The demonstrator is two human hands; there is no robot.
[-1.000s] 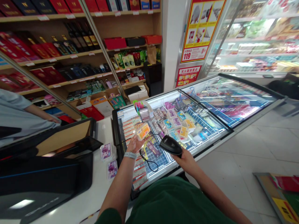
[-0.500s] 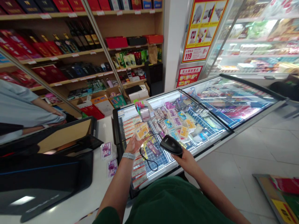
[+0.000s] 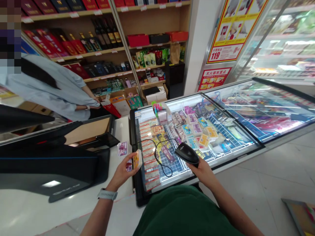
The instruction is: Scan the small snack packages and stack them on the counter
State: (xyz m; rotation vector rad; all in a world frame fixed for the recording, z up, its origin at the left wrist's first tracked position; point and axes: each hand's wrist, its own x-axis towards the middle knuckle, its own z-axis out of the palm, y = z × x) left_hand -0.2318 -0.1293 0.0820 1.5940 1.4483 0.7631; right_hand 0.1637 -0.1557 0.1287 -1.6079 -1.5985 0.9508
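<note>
My left hand (image 3: 125, 171) grips a small plastic tub with a yellow-orange label (image 3: 137, 159), tilted on its side above the counter's edge. Just behind that hand, two purple-labelled tubs (image 3: 122, 148) rest on the white counter, one partly hidden by my fingers. My right hand (image 3: 200, 168) is wrapped round the handle of a black barcode scanner (image 3: 186, 153), held over the freezer's glass top. A black cable (image 3: 157, 154) loops from the scanner toward the left. Several more tubs with yellow, blue and purple labels (image 3: 197, 128) sit in a group on the freezer.
The chest freezer (image 3: 223, 164) stretches off to the right. A black checkout terminal (image 3: 81, 167) stands on the counter (image 3: 118, 203) to my left. Beyond it, a person in a light blue shirt (image 3: 56, 88) stands by the shelves (image 3: 157, 23). A low display (image 3: 300, 213) sits lower right.
My left hand has carried the yellow-labelled tub left, from over the freezer to the counter's edge, and turned it. My right hand keeps hold of the scanner. The view has shifted left.
</note>
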